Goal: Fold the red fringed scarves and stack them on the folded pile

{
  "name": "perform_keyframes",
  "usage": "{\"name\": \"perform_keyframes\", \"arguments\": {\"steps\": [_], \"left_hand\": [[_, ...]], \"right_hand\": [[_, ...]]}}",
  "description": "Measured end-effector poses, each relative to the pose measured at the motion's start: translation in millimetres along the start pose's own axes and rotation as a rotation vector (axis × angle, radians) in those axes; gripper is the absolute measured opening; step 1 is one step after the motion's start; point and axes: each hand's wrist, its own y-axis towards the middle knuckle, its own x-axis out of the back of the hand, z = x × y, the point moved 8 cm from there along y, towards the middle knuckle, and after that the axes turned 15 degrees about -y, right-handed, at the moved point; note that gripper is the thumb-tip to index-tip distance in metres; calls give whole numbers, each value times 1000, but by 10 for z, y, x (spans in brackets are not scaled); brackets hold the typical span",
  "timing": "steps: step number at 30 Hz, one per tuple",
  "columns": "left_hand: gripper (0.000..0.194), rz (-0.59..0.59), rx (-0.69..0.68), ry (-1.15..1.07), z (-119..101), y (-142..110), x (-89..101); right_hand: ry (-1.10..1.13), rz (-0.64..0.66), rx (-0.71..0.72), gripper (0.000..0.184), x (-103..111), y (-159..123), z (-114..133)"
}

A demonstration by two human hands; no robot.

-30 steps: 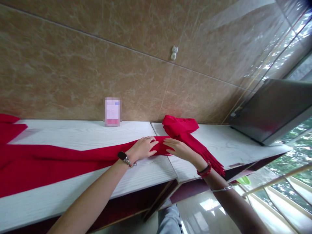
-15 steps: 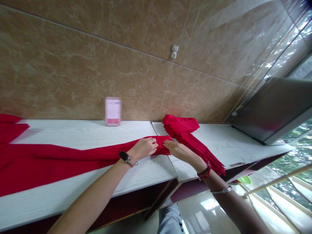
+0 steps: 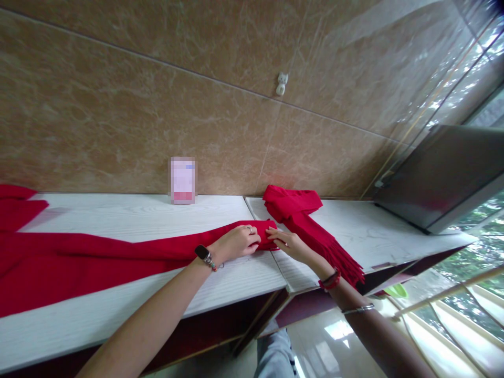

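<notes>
A long red scarf [image 3: 98, 268] runs along the white tabletop and narrows toward its folded right end. My left hand [image 3: 238, 241] rests on that narrow part, its fingers curled and closed on the cloth. From the right, my right hand [image 3: 294, 247] touches the folded end, fingers stretched out over it. Just behind and to the right lies another red fringed length of cloth [image 3: 311, 231], doubled over at the wall, its fringe hanging by the front edge. Whether the two red pieces join cannot be seen.
A blurred upright phone-like object [image 3: 183, 181] leans on the brown tiled wall [image 3: 137, 115]. More red cloth [image 3: 21, 207] lies at the far left. A dark grey box-shaped appliance [image 3: 444, 178] stands at the right end. A seam splits the white tabletop [image 3: 212, 210]; open shelves lie beneath.
My left hand has shifted slightly right and flattened a little on the cloth. The fingers of my right hand have spread and bent slightly. The scarf lies nearly the same.
</notes>
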Motion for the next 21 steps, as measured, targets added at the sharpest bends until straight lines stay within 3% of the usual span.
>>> {"name": "perform_keyframes", "arguments": {"steps": [4,7,12,15,18,21], "left_hand": [[23,-16,95,-67,93,-52,-23],[23,32,188,-129,186,-77,-102],[41,-27,328,-67,337,-90,-122],[49,46,387,0,409,-116,-213],[52,112,397,18,432,-135,-285],[52,112,389,13,412,-136,-282]], "right_hand": [[1,0,20,22,24,-49,45],[6,-7,15,22,48,-13,51],[-81,-82,-108,34,57,162,-71],[-205,52,-133,48,-175,202,-116],[-279,188,-87,50,-414,147,-122],[-301,230,-66,49,-459,107,-136]]}}
